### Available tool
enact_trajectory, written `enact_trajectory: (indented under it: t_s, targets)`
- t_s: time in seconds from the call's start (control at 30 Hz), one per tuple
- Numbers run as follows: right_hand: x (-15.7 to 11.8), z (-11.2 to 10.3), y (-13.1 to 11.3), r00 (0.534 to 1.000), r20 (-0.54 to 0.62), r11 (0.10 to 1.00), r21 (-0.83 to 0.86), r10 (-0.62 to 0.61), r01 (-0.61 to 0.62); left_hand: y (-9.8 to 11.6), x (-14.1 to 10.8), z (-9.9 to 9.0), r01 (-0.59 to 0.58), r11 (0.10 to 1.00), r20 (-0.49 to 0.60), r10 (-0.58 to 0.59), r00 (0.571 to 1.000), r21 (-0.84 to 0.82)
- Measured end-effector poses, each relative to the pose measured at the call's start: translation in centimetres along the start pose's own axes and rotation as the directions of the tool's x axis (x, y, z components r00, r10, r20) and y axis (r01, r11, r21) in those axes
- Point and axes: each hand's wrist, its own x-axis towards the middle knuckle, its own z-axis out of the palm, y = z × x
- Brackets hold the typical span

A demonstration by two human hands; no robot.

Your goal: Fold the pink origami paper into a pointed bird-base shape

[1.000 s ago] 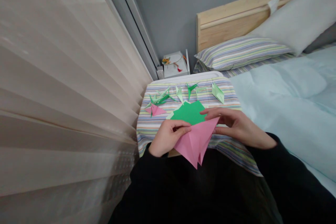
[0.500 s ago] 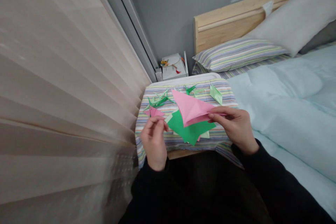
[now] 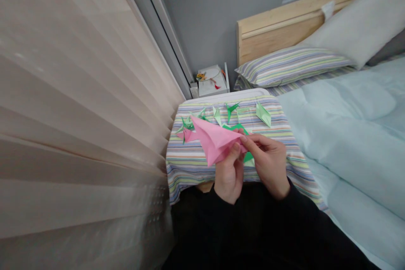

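Note:
A folded pink paper (image 3: 215,139) is held above the small table, its pointed end toward the upper left. My left hand (image 3: 229,175) grips its lower edge, thumb on top. My right hand (image 3: 267,160) pinches its right corner, close beside the left fingers. Beneath lies a green sheet (image 3: 248,156), mostly hidden by the paper and hands. Folded green pieces (image 3: 232,112) and a light green one (image 3: 263,114) lie along the far part of the striped cloth (image 3: 190,168). A small pink and green folded piece (image 3: 187,136) sits at the left.
Pleated curtains (image 3: 95,114) hang at the left. The bed with a pale blue quilt (image 3: 348,135) and striped pillow (image 3: 294,65) is on the right. Behind the table stands a small white stand (image 3: 209,86) with small items, including a red tassel.
My left hand has moved right and taken hold of the pink paper. My right hand has shifted slightly left with it, and the paper has moved left and down.

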Motion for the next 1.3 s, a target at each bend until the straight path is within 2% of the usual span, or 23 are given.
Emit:
enact_trajectory:
  t_s: [0.33, 0.5, 0.7, 0.8, 1.0, 1.2, 1.3]
  targets:
    - [-1.0, 0.3, -0.1, 1.000, 0.011, 0.999, 0.054, -0.001, 0.001, 1.2, 0.8, 1.2, -0.170, 0.984, -0.156, 0.177, 0.972, 0.059]
    - [-1.3, 0.3, 0.0, 0.997, 0.044, 0.998, -0.011, -0.059, 0.060, 1.5, 0.7, 1.5, -0.149, 0.987, -0.175, 0.157, 0.972, 0.058]
    - [-1.4, 0.2, 0.2, 0.966, 0.159, 0.958, -0.173, -0.204, 0.231, 1.2, 0.8, 1.1, -0.125, 0.983, -0.204, 0.152, 0.967, 0.136]
    - [-1.3, 0.3, 0.6, 0.959, 0.159, 0.941, -0.212, -0.235, 0.265, 0.8, 0.9, 0.8, -0.109, 0.986, -0.188, 0.131, 0.973, 0.123]
    - [-1.1, 0.4, 1.0, 0.987, 0.072, 0.977, -0.150, -0.144, 0.154, 0.5, 1.0, 0.4, -0.091, 0.996, -0.170, 0.093, 0.981, 0.020]
    - [-1.1, 1.0, 0.8, 0.999, 0.017, 0.999, 0.026, -0.033, 0.033, 0.6, 0.9, 0.6, -0.099, 0.995, -0.231, 0.089, 0.969, -0.031]
    - [-1.0, 1.3, 0.7, 1.000, 0.000, 0.997, 0.073, -0.015, 0.015, 0.6, 0.7, 1.0, -0.099, 0.994, -0.257, 0.082, 0.963, -0.053]
